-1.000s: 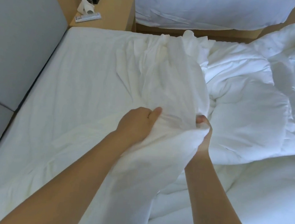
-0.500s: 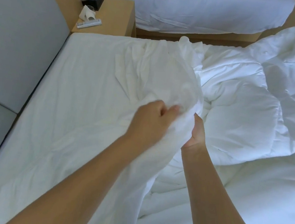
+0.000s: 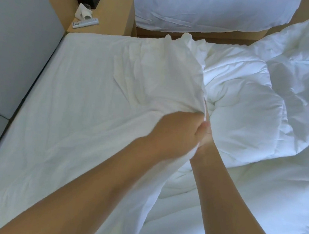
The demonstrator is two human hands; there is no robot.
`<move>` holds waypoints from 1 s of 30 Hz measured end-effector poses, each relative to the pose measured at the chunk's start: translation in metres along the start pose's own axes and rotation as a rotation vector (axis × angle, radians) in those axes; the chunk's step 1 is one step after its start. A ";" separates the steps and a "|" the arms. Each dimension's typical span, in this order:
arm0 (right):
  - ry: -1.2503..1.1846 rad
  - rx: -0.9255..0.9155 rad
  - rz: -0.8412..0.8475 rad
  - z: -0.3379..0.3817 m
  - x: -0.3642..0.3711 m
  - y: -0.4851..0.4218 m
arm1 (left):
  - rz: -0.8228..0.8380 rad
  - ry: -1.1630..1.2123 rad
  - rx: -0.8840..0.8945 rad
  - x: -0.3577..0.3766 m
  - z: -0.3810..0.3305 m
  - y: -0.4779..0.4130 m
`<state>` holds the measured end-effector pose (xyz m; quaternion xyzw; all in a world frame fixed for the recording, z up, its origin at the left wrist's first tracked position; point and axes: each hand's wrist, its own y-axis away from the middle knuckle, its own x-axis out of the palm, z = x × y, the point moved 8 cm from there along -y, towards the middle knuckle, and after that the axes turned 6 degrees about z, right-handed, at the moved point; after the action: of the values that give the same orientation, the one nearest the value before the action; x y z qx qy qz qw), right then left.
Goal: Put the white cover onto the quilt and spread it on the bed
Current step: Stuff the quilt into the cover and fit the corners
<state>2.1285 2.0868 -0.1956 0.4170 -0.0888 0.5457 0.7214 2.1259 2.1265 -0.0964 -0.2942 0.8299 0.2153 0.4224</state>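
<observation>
Both hands meet near the middle of the view, pressed together over the bed (image 3: 73, 94). The left hand (image 3: 176, 132) is clenched, fingers curled tight around a bunch of the cover (image 3: 164, 76), which rises from that fist in a crumpled fan toward twelve o'clock and trails under the forearm toward six. The right hand (image 3: 207, 138) touches it at three o'clock, right at the cover's hem. Its fingers are tucked behind the left hand and the cloth, so I can't tell whether it grips anything. The quilt (image 3: 247, 113) lies heaped and puffed from three o'clock round to one, its near bulge just beside the hands. None of it is inside the cover as far as I can see. Off at eleven o'clock there's a nightstand (image 3: 112, 14), and a second bed (image 3: 196, 10) at twelve, both well apart from the action. My read: it's early going, a hunt along the hem for the cover's opening or a corner. The next move calls for parting that hem and getting an arm inside to an inner corner. Then comes a reach to three o'clock for a quilt corner, with a firm pinch, because this limp cloth will slide.
</observation>
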 end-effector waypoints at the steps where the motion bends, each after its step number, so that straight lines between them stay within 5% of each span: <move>1: -0.023 0.005 0.017 -0.001 -0.002 -0.001 | 0.101 0.139 -0.005 0.010 -0.001 0.001; 4: -0.150 0.028 0.124 0.006 0.007 0.000 | 0.007 0.561 -0.213 0.000 0.045 0.002; 6: -0.289 0.016 0.223 0.008 0.018 0.001 | -0.202 0.392 -0.397 -0.018 0.089 0.004; 9: -0.333 -0.131 0.201 0.013 0.001 0.008 | -0.086 -0.042 -0.652 -0.010 0.127 0.012; 13: -0.345 -0.089 0.181 0.013 -0.012 0.012 | 0.087 -0.007 -0.517 0.015 0.125 0.002; 18: -0.048 0.115 0.173 -0.018 0.007 0.005 | -0.328 0.098 -0.254 -0.041 0.054 0.011; 21: -0.089 0.058 0.138 -0.016 0.004 -0.008 | -0.033 0.159 -0.017 0.000 -0.019 0.018; 23: -0.089 0.159 0.112 -0.016 0.003 -0.004 | 0.147 0.330 -0.091 0.030 -0.019 0.022; 26: -0.121 0.117 0.087 -0.002 -0.003 0.003 | -0.173 0.758 -0.317 0.006 0.042 0.016; 28: -0.159 0.073 0.086 0.004 -0.002 0.012 | -0.288 0.550 -0.453 -0.009 0.081 0.012; 30: -0.269 0.123 0.112 -0.006 -0.001 0.019 | -0.066 0.271 -0.626 0.004 0.107 0.009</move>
<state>2.1099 2.0914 -0.1897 0.5242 -0.1743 0.5288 0.6443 2.1795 2.1971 -0.1578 -0.4620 0.7621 0.4049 0.2044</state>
